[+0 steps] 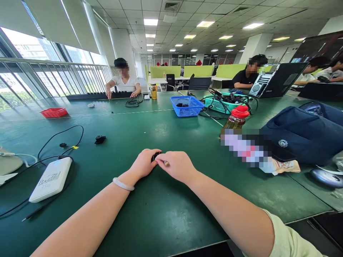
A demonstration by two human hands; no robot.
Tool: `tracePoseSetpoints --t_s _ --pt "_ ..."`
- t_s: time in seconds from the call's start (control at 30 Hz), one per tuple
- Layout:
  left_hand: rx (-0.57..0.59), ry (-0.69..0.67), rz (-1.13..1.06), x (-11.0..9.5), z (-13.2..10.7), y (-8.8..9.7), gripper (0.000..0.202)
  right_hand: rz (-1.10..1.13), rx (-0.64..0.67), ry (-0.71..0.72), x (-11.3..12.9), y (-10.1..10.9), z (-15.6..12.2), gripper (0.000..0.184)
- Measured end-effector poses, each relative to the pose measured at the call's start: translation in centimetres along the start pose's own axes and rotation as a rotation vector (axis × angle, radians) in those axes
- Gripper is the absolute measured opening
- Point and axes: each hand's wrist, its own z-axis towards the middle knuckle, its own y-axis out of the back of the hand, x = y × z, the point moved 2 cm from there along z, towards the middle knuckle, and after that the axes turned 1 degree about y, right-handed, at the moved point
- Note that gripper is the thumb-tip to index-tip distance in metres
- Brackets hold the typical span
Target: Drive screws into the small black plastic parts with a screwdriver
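My left hand [144,163] and my right hand [177,165] meet on the green table [160,214] in front of me. Both are closed around a small black object [156,155] that shows between them. A short brownish stick-like tip [166,163] pokes out under my right thumb. I cannot make out what the black object is. A pale bangle [122,184] circles my left wrist. Another small black part [100,139] lies on the table to the far left of my hands.
A white power bank [50,179] with black cables lies at the left. A blue basket [186,105], a teal basket [219,104], a red-capped bottle [237,119] and a dark blue bag [300,134] stand to the right. A red tray [54,112] sits far left. Other people sit at the far side.
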Motion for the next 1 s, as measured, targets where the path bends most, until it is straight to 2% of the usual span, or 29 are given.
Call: tracePoseSetpoints --t_s 0.1,0.23,0.37,0.57,0.67,0.77,0.87,1.0 --pt "0.005 0.013 0.012 -0.1 0.0 0.2 0.045 -0.090 0.109 0.154 1.3 -0.8 -0.2 0.031" --pt "0.026 0.019 0.016 -0.1 -0.1 0.3 0.051 -0.111 0.151 0.185 1.9 -1.0 -0.3 0.032" --pt "0.018 -0.014 0.013 0.2 0.0 -0.1 0.052 0.024 0.062 0.083 1.4 -0.6 -0.3 0.023" --pt "-0.001 -0.031 -0.022 0.2 0.1 -0.3 0.032 0.344 -0.130 -0.164 0.2 0.1 -0.2 0.017" --pt "-0.011 -0.022 -0.008 0.1 0.1 -0.1 0.034 0.489 -0.236 -0.301 -0.7 0.1 -0.2 0.020" --pt "-0.015 -0.009 0.006 0.1 0.0 -0.1 0.038 0.612 -0.286 -0.374 -1.5 -0.1 -0.1 0.021" --pt "-0.011 -0.003 0.001 0.1 -0.1 0.0 0.038 0.628 -0.284 -0.395 -2.0 -0.3 0.0 0.020" --pt "-0.004 -0.002 -0.005 0.0 -0.1 0.0 0.037 0.507 -0.263 -0.377 -2.7 0.0 0.3 0.017"
